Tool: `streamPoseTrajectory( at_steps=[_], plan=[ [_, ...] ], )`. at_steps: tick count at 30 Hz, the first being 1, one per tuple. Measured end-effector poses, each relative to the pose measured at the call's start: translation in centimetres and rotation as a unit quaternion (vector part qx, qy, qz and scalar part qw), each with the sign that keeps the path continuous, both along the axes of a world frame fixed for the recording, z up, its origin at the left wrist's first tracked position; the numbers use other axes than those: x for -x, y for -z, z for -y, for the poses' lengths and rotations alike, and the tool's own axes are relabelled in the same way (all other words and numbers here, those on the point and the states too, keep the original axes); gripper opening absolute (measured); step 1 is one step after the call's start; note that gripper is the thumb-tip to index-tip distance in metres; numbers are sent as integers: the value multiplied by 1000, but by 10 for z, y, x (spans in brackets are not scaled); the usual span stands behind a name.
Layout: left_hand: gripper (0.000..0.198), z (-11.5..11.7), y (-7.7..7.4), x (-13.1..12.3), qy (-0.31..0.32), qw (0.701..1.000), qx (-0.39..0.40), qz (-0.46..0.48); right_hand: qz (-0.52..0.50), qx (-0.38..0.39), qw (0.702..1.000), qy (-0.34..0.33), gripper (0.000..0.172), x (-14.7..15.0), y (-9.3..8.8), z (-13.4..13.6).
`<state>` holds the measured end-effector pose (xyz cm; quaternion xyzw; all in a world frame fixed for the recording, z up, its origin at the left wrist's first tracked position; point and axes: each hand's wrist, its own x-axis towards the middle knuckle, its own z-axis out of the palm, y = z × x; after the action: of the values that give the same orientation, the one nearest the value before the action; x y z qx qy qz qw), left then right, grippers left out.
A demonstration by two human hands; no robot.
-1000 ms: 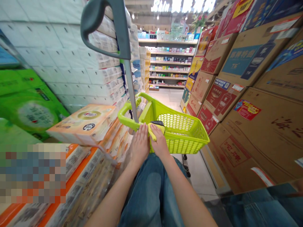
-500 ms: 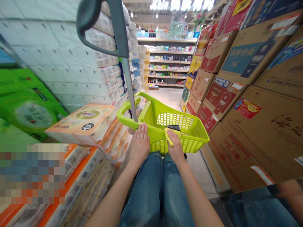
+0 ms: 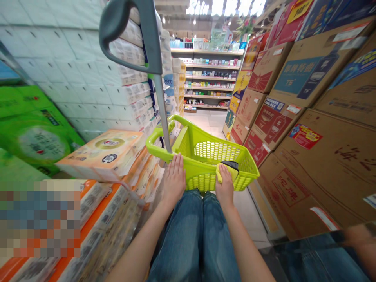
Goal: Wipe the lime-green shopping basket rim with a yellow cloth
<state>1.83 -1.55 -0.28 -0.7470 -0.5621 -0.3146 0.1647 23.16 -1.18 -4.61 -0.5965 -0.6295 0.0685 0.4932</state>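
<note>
On the lime mesh basket (image 3: pixel 214 150), left fingers (image 3: pixel 175 166) flat, right fingers (image 3: pixel 225 172) pressing yellow cloth (image 3: pixel 233 175)

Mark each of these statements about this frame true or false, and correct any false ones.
1. The right hand lies on a yellow cloth on the lime-green basket. True.
2. The left hand grips the grey handle. False: it lies on the basket's near rim.
3. Cardboard cartons are stacked on the person's right. True.
4. Green packs are stacked on the person's right. False: they are on the left.
</note>
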Motion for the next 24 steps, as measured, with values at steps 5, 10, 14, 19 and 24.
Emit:
streamPoseTrajectory(
  at_steps=[5,10,14,19,24],
  plan=[
    [62,1,-1,1,10,1000,1,4,-35,-5,993,-114,59,71,-33,-12],
    [68,2,-1,3,24,1000,7,5,-31,-8,981,-191,54,115,-63,-15],
    [69,1,0,4,25,1000,11,4,-23,-13,980,-195,56,111,-64,-15],
    [67,0,1,2,22,999,15,18,-8,-17,977,-214,59,100,-58,-15],
    [64,1,0,0,20,1000,6,23,-8,-24,977,-214,60,95,-54,-13]
  ],
)
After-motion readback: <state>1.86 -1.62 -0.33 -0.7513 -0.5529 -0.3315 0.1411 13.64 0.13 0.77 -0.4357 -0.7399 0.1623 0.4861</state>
